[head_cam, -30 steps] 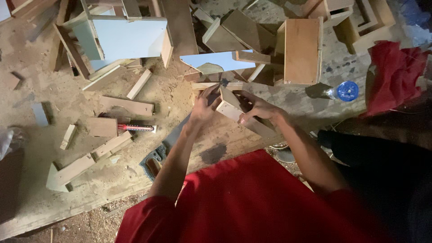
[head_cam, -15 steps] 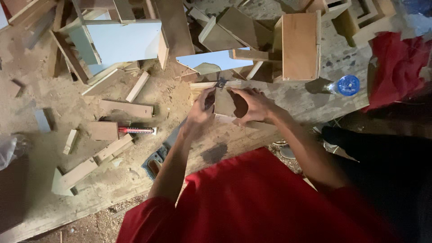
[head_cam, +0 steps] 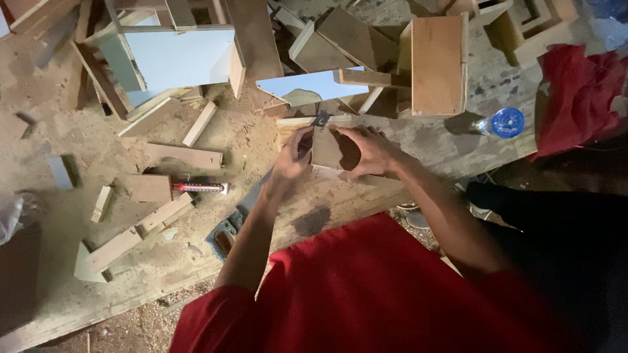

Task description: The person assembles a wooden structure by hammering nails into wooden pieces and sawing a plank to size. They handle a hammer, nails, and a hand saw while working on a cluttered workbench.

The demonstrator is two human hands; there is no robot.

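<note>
From the head camera I look straight down on a dusty tabletop (head_cam: 78,131) strewn with wood offcuts. My left hand (head_cam: 291,160) and right hand (head_cam: 369,151) meet at a small wooden block (head_cam: 327,149), which stands on the tabletop just in front of my red shirt. The right hand's grip is closed around the block's right side, fingers wrapped over its face. The left hand's grip is pinched on a small dark tool (head_cam: 319,120) that pokes up at the block's top edge; I cannot make out what kind of tool it is. A hand saw (head_cam: 235,219) lies flat under my left forearm, and a red-handled marker (head_cam: 199,187) rests well off to the left among the scraps. A tall wooden box (head_cam: 435,65) stands behind the block, with a blue-capped bottle (head_cam: 504,123) to its right. To work this well, I judge the right hand should pin the block firmly against the tabletop, clear of the tool tip.
</note>
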